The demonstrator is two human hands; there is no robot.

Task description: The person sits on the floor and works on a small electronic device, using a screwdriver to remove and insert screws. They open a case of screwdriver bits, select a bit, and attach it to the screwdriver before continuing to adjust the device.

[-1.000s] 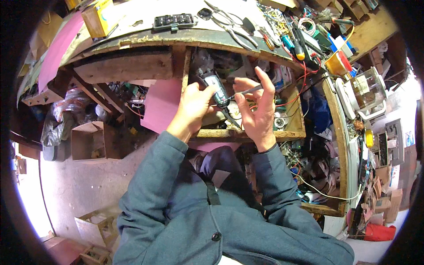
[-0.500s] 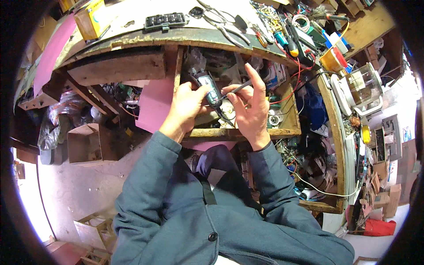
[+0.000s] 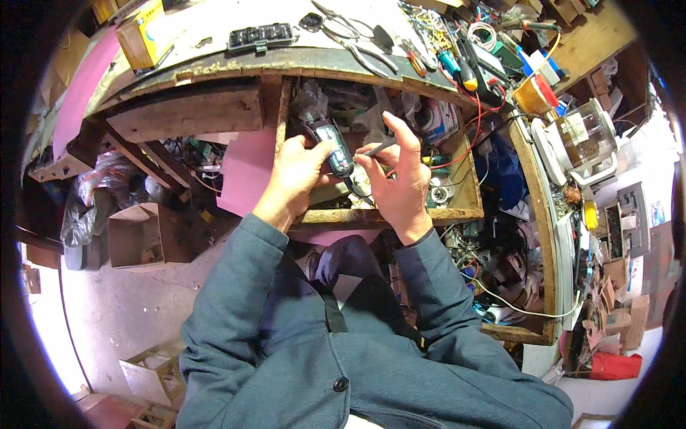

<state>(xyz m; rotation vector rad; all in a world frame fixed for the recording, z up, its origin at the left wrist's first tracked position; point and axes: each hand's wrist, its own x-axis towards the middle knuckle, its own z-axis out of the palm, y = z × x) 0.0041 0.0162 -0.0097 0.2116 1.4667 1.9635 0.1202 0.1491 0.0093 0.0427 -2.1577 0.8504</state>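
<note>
Over the open drawer, my left hand [image 3: 289,175] is closed around a dark, elongated device [image 3: 332,149] with its casing open. A circuit board shows inside it, and a dark cord leaves its lower end. Just to its right, my right hand [image 3: 401,182] pinches a slim, dark, rod-shaped tool [image 3: 382,147] between thumb and fingers, the index finger raised. The tool's tip points left towards the device; whether it touches is too small to tell. Below both hands is the wooden drawer [image 3: 400,216], filled with plastic bags, wires and small parts.
On the bench above lie pliers [image 3: 368,58], a black compartment box [image 3: 261,37], screwdrivers [image 3: 468,75] and tangled wires. A yellow box [image 3: 145,36] stands at the left. A clear-walled appliance [image 3: 582,139] is on the right. Red leads cross the drawer's right side.
The bench and drawer sit slightly further left in the picture. My right hand's raised index finger has lowered a little, and the tool is turned slightly. Both hands keep their holds.
</note>
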